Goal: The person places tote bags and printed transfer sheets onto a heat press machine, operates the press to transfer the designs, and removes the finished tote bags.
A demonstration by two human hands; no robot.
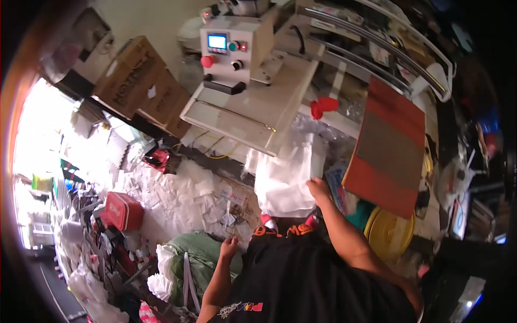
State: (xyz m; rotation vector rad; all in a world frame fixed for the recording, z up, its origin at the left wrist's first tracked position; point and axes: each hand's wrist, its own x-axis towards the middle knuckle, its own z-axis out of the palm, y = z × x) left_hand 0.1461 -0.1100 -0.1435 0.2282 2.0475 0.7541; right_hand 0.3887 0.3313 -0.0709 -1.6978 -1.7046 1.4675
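My right hand (319,191) is closed on the right edge of a white cloth piece (285,180), which hangs down in front of my legs, below the machine's plate. Whether it is a single sheet or a bag, I cannot tell. My left hand (229,247) is held low at my left side with its fingers curled, and nothing shows in it. Beside that hand lies a large green sack (202,255). Just beyond the cloth stands a press-like machine (229,59) with a lit display, knobs and a black handle.
An orange-red board with a grey patch (390,140) stands to the right, above a yellow round lid (390,231). A red object (323,107) lies by the machine. White scraps (177,194) cover the floor at left, near a red case (124,211) and cardboard boxes (132,81).
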